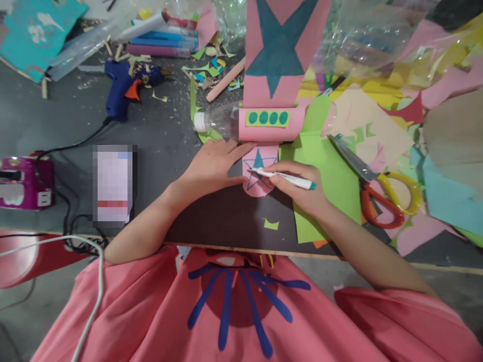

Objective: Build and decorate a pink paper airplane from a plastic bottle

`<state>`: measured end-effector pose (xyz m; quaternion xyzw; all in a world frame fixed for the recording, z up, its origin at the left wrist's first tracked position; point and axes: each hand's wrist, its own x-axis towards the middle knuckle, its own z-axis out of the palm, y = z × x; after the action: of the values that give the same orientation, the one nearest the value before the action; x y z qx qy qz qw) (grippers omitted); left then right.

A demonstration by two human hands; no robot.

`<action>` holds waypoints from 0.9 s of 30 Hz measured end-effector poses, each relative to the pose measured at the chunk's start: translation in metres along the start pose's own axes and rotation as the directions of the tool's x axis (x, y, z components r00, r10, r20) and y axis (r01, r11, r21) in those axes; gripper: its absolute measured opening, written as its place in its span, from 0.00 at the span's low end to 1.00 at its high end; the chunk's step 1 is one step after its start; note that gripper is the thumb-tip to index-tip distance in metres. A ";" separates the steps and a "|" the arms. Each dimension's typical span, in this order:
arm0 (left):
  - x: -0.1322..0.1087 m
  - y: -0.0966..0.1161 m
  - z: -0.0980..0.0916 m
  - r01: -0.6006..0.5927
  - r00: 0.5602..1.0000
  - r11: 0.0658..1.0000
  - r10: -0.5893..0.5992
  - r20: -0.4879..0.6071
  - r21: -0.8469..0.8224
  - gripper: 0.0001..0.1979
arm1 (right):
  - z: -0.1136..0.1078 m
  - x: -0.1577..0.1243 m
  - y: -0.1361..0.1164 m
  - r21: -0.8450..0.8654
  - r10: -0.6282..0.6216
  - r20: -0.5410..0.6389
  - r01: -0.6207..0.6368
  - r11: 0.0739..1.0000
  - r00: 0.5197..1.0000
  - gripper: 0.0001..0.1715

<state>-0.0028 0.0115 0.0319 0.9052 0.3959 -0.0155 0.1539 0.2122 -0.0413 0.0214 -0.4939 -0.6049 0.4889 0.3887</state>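
My right hand (pixel 298 183) pinches a white marker (pixel 289 178) with a teal end cap, its tip on a star outline. That star is drawn on a rounded pink paper piece (pixel 258 189), and its top point is filled teal. My left hand (pixel 219 163) lies with fingers spread at the left edge of this piece, nothing held in it. Just above, a clear plastic bottle (pixel 222 122) with a white cap lies sideways, wrapped in a pink paper band (pixel 266 134) with teal dots on a green strip. Beyond it is a pink sheet (pixel 252 93) with a large teal star.
At the right lie scissors (pixel 381 193) with red and yellow handles, green paper (pixel 328 191) and many scraps. A blue glue gun (pixel 121 90), several markers (pixel 162 42), a phone (pixel 113 183) and a purple box (pixel 30 183) with cables are at the left. The table's edge runs before me.
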 end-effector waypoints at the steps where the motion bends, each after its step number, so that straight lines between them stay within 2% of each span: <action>1: 0.000 0.000 0.000 0.001 1.000 1.000 -0.001 -0.002 0.000 0.34 | 0.002 -0.001 -0.001 0.002 -0.001 -0.006 0.001 1.000 1.000 0.09; 7: -0.001 0.001 -0.001 0.007 1.000 1.000 -0.007 0.021 -0.014 0.33 | 0.003 -0.004 0.002 0.191 0.076 -0.008 -0.073 0.979 0.997 0.11; 10: -0.001 0.001 -0.001 -0.002 1.000 1.000 0.002 0.001 -0.012 0.33 | 0.002 -0.005 0.001 0.090 0.030 0.027 -0.033 0.995 0.999 0.08; 13: -0.001 0.000 0.000 -0.001 1.000 1.000 0.001 -0.005 -0.011 0.33 | 0.003 -0.004 -0.002 -0.002 0.000 0.006 0.000 1.000 1.000 0.06; 27: -0.001 0.001 0.000 0.004 1.000 1.000 -0.004 -0.003 -0.021 0.33 | 0.009 -0.005 0.001 -0.039 0.063 -0.019 -0.064 0.997 0.998 0.03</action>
<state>-0.0028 0.0106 0.0323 0.9027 0.3982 -0.0101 0.1628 0.2048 -0.0477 0.0183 -0.5248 -0.5950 0.4847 0.3683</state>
